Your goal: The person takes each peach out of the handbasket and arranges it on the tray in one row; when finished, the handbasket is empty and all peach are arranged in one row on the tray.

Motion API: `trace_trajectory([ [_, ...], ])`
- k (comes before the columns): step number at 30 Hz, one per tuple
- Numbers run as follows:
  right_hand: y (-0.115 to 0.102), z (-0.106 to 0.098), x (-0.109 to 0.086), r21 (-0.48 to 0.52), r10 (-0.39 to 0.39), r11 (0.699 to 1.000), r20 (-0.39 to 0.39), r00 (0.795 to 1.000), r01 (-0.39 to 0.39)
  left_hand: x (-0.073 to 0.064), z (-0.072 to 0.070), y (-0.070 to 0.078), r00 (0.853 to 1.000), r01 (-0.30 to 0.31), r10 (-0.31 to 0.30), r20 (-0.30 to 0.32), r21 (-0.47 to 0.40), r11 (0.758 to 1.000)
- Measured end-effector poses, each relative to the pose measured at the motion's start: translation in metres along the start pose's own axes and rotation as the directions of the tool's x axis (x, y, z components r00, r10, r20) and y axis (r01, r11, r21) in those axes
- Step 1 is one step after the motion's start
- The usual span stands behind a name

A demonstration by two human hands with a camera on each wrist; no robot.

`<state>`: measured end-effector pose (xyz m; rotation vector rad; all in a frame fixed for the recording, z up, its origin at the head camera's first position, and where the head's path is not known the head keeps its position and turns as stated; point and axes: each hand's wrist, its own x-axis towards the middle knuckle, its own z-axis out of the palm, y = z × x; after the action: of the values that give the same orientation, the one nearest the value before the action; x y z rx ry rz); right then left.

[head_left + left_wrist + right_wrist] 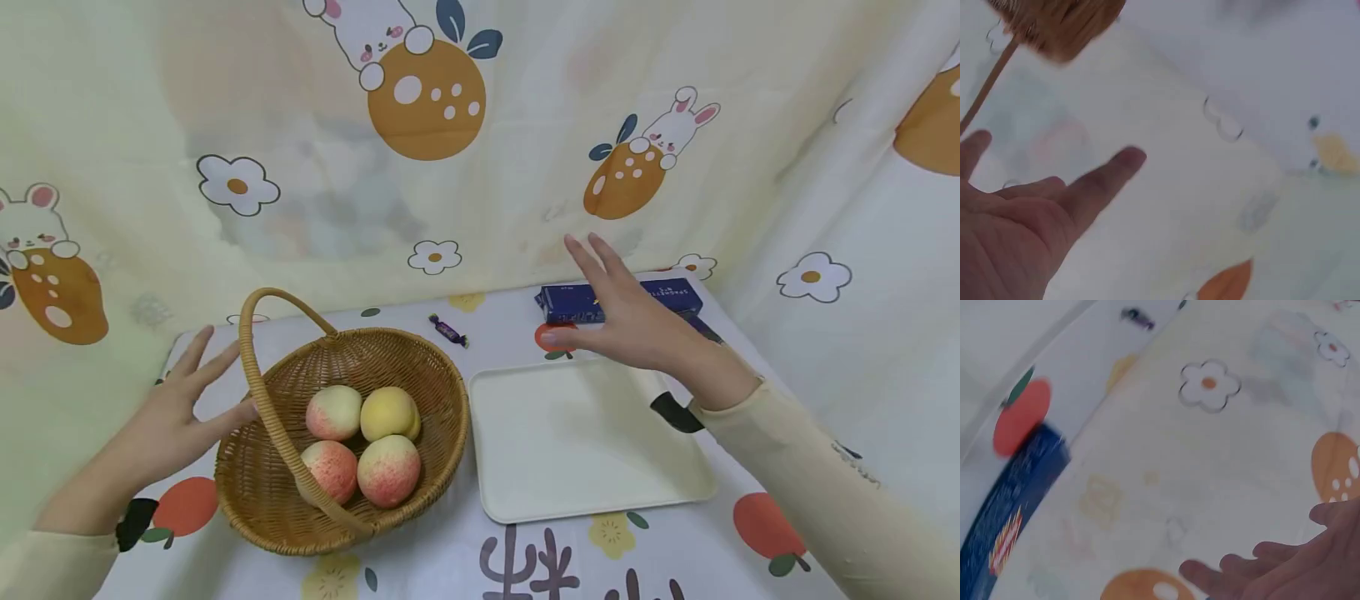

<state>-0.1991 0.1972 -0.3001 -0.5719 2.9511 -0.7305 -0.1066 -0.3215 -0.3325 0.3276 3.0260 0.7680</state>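
Basket (441, 400) with four peaches (389, 471) stands on the table (506, 343), left of a cream tray (570, 450). Both hands have fingers spread and grip nothing: the left hand (171, 425) is beside the handle (253, 367), thumb contact unclear, and the right hand (633, 321) is raised by the tray's far edge. Any lift would probably go best by the handle, kept level so no peaches roll.

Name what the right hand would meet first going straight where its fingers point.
Probably the curtain: the right hand points toward it, apparently above the box. How wide the gap is remains unclear.
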Motion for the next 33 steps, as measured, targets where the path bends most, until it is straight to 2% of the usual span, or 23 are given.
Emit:
trace_trajectory([
  [6,-0.031,0.023,0.005,0.145,-0.141,0.979,-0.006,0.99,0.14,-0.002,0.026,-0.007,0.995,-0.032,0.046,0.094,-0.151,0.988],
  [10,-0.053,0.041,0.008,0.235,-0.226,0.948,0.014,0.974,0.216,-0.001,0.04,-0.013,0.985,0.025,0.015,0.171,-0.232,0.972],
  [14,-0.075,0.06,0.012,0.303,-0.32,0.908,0.054,0.946,0.29,0.001,0.049,-0.016,0.98,0.063,-0.014,0.199,-0.242,0.968],
  [17,-0.092,0.075,0.015,0.333,-0.401,0.875,0.093,0.911,0.352,-0.001,0.052,-0.016,0.982,0.058,-0.019,0.187,-0.208,0.976],
  [22,-0.117,0.101,0.017,0.331,-0.487,0.849,0.186,0.854,0.412,-0.006,0.052,-0.015,0.982,0.069,-0.031,0.185,-0.207,0.976],
  [26,-0.13,0.119,0.015,0.302,-0.506,0.854,0.285,0.814,0.424,-0.01,0.053,-0.015,0.98,0.087,-0.046,0.192,-0.212,0.973],
  [30,-0.138,0.132,0.013,0.205,-0.493,0.87,0.37,0.787,0.449,-0.01,0.053,-0.015,0.981,0.083,-0.042,0.191,-0.209,0.974],
  [33,-0.142,0.14,0.013,0.093,-0.49,0.863,0.394,0.778,0.496,-0.01,0.053,-0.014,0.982,0.073,-0.034,0.184,-0.206,0.976],
])
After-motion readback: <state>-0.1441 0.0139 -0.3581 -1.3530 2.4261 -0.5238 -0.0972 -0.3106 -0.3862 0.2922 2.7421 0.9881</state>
